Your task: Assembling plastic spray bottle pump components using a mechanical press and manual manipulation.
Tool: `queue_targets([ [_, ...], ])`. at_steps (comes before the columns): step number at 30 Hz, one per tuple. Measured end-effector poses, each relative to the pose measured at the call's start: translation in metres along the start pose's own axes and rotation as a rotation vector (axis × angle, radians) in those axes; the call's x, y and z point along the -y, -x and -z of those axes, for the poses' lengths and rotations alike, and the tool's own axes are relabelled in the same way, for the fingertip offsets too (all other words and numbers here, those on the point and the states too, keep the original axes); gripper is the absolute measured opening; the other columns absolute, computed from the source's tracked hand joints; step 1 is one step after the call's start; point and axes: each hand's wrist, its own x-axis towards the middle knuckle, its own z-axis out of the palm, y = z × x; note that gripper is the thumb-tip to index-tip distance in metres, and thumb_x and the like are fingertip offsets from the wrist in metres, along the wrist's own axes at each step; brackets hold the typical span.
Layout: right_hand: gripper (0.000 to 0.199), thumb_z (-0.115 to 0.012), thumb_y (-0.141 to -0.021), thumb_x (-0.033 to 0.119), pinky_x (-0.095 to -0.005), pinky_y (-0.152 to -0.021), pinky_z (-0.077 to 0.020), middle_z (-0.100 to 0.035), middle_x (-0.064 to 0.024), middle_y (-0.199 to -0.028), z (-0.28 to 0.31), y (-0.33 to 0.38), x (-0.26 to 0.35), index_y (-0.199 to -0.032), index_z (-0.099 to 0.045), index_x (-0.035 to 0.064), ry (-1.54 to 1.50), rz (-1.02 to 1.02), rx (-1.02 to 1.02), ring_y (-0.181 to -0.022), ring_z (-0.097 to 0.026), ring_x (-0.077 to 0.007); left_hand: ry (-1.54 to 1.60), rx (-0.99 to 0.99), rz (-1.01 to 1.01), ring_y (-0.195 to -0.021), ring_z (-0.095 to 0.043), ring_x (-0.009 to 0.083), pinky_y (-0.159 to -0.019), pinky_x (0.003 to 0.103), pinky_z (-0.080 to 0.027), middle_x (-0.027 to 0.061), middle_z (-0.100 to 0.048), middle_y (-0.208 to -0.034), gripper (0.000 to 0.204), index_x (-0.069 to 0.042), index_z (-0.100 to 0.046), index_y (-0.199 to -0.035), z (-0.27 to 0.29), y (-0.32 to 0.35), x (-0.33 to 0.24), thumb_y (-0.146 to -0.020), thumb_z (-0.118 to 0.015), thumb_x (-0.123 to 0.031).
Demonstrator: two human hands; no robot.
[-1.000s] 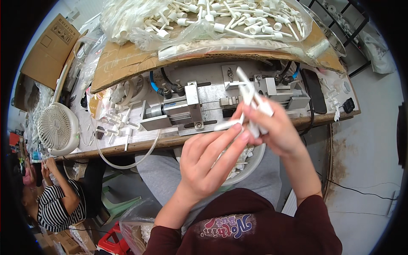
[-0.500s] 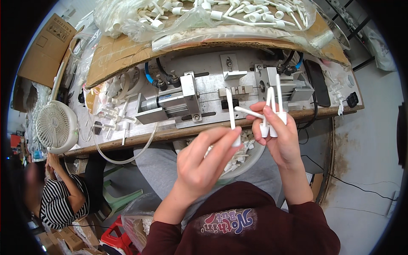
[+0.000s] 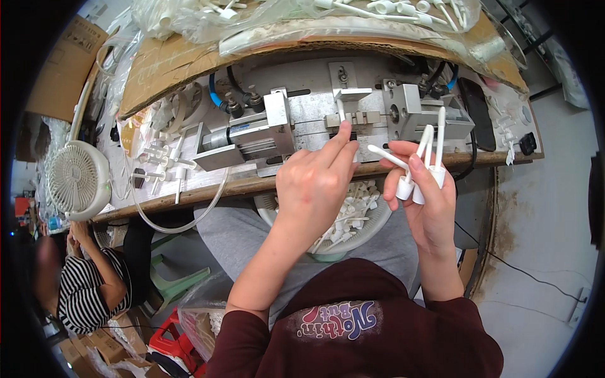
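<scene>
My left hand reaches to the metal fixture in the middle of the bench. Its fingers are pressed together at a white plastic stem, whose upper end shows past the fingertips; its lower end is hidden. On the right, my right hand is closed around several white stemmed caps. Their thin stems point up and outward. On either side of the fixture stand a left metal cylinder clamp and a right metal cylinder clamp.
A basket of small white parts sits at my lap. Cardboard bearing bagged white parts overhangs the bench. A fan, clear hose and loose white parts are left; a phone is right. A co-worker sits at left.
My left hand has moved forward from near my right hand, carrying the white stemmed piece to the fixture. My right hand has shifted slightly right with its pieces.
</scene>
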Motion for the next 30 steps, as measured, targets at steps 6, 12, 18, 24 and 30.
queue_targets([
  [6, 0.035, -0.049, -0.103, 0.02, -0.0284, -0.052, -0.0508, -0.067, -0.0212, -0.093, 0.002, 0.003, -0.005, -0.117, -0.057, -0.0119, 0.056, 0.035, -0.068, -0.063, -0.067, -0.0205, 0.015, 0.066, 0.023, -0.059, -0.065, 0.0216, -0.06, 0.031, -0.053, 0.007, -0.071, -0.117, 0.026, -0.007, -0.072, -0.096, 0.001, 0.0, 0.004, -0.072, -0.078, -0.012],
  [12, 0.034, -0.046, -0.104, 0.026, -0.0263, -0.046, -0.0453, -0.066, -0.0162, -0.083, 0.002, 0.008, -0.008, -0.101, -0.057, -0.0066, 0.107, 0.051, -0.099, -0.053, -0.062, -0.0187, 0.003, 0.015, -0.007, -0.057, -0.067, 0.0233, -0.056, 0.033, -0.053, 0.0181, -0.07, -0.115, 0.014, -0.003, -0.067, -0.081, -0.003, 0.003, 0.007, -0.07, -0.066, -0.011],
  [18, 0.032, -0.049, -0.104, 0.03, -0.0231, -0.047, -0.042, -0.062, -0.0104, -0.083, 0.01, 0.008, -0.01, -0.111, -0.057, -0.0003, 0.114, 0.114, -0.225, -0.052, -0.055, -0.0134, -0.012, -0.099, -0.027, -0.06, -0.069, 0.0265, -0.05, 0.036, -0.051, 0.0266, -0.07, -0.092, 0.013, 0.001, -0.07, -0.069, -0.021, 0.005, 0.005, -0.066, -0.066, -0.012],
  [24, 0.034, -0.053, -0.103, 0.029, -0.02, -0.055, -0.0383, -0.056, -0.0055, -0.089, 0.019, 0.003, -0.008, -0.121, -0.056, -0.0004, 0.096, 0.155, -0.168, -0.067, -0.05, -0.0095, -0.005, -0.108, 0.05, -0.062, -0.07, 0.0256, -0.049, 0.039, -0.05, 0.0127, -0.068, -0.071, 0.012, -0.006, -0.071, -0.067, -0.048, 0.008, 0.004, -0.062, -0.068, -0.016],
  [30, 0.029, -0.062, -0.097, 0.034, -0.0243, -0.049, -0.0452, -0.06, -0.0035, -0.073, -0.004, 0.0, 0.002, -0.098, -0.062, 0.0051, 0.021, 0.192, -0.108, -0.058, -0.056, -0.0138, 0.084, -0.108, 0.06, -0.064, -0.07, 0.029, -0.053, 0.041, -0.053, 0.0095, -0.067, -0.065, 0.016, -0.006, -0.069, -0.061, -0.028, 0.03, -0.014, -0.057, -0.071, -0.021],
])
